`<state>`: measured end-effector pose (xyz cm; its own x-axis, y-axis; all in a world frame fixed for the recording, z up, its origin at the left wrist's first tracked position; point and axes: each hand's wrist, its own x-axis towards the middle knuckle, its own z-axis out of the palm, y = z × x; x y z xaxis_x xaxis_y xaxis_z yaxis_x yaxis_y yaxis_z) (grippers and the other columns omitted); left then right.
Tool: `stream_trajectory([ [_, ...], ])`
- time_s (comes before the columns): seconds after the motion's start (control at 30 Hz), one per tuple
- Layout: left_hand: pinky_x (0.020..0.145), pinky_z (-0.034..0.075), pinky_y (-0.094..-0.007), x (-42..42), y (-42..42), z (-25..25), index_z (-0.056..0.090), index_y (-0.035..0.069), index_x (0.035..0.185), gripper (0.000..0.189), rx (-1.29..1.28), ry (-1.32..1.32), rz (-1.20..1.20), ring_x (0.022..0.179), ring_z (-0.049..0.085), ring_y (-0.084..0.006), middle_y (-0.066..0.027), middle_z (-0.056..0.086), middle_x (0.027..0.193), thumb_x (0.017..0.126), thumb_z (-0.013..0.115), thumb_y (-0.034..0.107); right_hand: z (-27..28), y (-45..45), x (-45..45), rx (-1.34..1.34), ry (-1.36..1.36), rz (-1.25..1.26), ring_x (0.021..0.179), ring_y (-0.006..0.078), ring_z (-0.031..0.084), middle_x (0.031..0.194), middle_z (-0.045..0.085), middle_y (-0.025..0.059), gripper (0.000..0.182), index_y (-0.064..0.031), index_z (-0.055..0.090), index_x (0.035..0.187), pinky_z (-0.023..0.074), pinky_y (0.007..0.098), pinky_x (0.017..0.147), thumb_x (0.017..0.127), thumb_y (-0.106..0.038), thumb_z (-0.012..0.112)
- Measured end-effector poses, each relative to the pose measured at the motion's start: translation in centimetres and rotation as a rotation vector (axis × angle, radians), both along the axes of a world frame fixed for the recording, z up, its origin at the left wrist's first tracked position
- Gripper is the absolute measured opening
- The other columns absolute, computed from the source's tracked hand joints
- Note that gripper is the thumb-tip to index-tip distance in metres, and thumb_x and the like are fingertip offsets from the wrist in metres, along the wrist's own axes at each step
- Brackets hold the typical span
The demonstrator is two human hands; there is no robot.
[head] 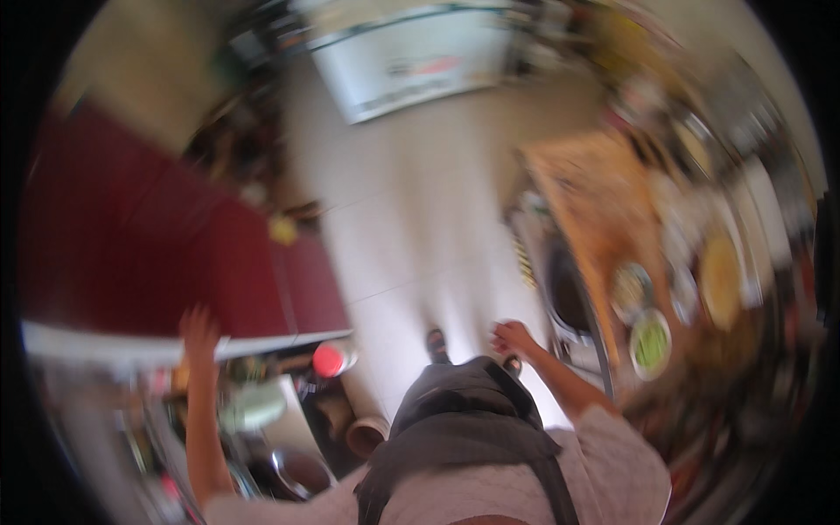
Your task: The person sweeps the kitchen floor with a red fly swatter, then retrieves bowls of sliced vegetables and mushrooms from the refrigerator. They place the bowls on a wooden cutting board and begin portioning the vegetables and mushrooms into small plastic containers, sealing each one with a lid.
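My left hand (199, 330) reaches out at the left, its fingers against or just over the edge of a dark red refrigerator door (243, 275); blur hides whether it touches. My right hand (512, 336) hangs near my waist above the floor, fingers curled, and I cannot tell whether anything is in it. Right of it, a wooden table (590, 197) carries a dish of green food (651, 346), a bowl of pale food (631, 292) and a round yellow item (720, 279).
A white chest or box (413, 65) stands ahead on the tiled floor (387, 243). A red-lidded jar (328, 359) and a brown pot (366, 437) are at the lower left. A dark basin (569, 289) sits beside the table. Shelves with blurred items line the left.
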<state>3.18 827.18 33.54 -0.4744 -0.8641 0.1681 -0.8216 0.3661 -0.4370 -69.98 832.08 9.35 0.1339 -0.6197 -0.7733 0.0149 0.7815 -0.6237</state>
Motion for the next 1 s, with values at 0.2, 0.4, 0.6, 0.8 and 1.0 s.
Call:
stream_trajectory([
  [0.2,0.123,0.016,-0.0545,-6.4,0.9,1.3,0.067,0.003,0.105,0.028,0.142,-0.259,0.601,0.141,0.039,-0.0386,-0.0229,0.052,0.142,0.082,0.06,0.015,2.4,4.6,-5.1,-0.127,0.043,-0.113,0.058,0.0188,0.065,0.077,0.064,0.0099,0.029,-0.0012,0.063,0.098,0.0525,0.031,0.05,0.096,-0.03,0.058],
  [0.4,0.094,0.052,-0.0452,-24.7,-1.9,-15.6,0.068,0.006,0.119,0.04,0.519,0.364,0.378,0.112,0.064,-0.0343,-0.02,0.066,0.122,0.086,0.066,0.027,4.0,20.3,-16.3,-0.156,0.107,-0.411,0.059,0.0171,0.067,0.074,0.062,0.0061,0.028,-0.0019,0.064,0.095,0.0521,0.0286,0.051,0.096,-0.029,0.058],
  [0.6,0.081,0.056,-0.0337,-68.6,14.6,-27.1,0.056,0.002,0.131,0.04,1.608,1.215,0.331,0.096,0.068,-0.0216,-0.0116,0.069,0.111,0.099,0.06,0.025,4.3,40.1,-28.6,-0.035,0.313,-0.676,0.056,0.0156,0.065,0.069,0.061,0.006,0.032,0.0001,0.064,0.089,0.0507,0.028,0.047,0.096,-0.031,0.06],
  [0.8,0.089,0.056,-0.0417,-92.2,25.9,-26.5,0.046,0.004,0.134,0.044,1.959,1.568,0.474,0.107,0.067,-0.0323,-0.0189,0.064,0.119,0.101,0.057,0.032,6.3,48.2,-39.8,-0.188,0.318,-0.867,0.05,0.0139,0.062,0.061,0.059,0.0044,0.032,-0.0006,0.062,0.081,0.046,0.0266,0.041,0.097,-0.028,0.062],
  [1.0,0.093,0.056,-0.0425,-101.1,27.6,-26.9,0.045,0.001,0.13,0.042,1.814,1.818,0.482,0.11,0.066,-0.031,-0.0205,0.062,0.119,0.105,0.049,0.034,4.9,39.4,-50.4,-0.289,0.221,-0.841,0.047,0.0137,0.057,0.062,0.058,0.0043,0.033,-0.0013,0.061,0.084,0.0441,0.0279,0.041,0.099,-0.031,0.06],
])
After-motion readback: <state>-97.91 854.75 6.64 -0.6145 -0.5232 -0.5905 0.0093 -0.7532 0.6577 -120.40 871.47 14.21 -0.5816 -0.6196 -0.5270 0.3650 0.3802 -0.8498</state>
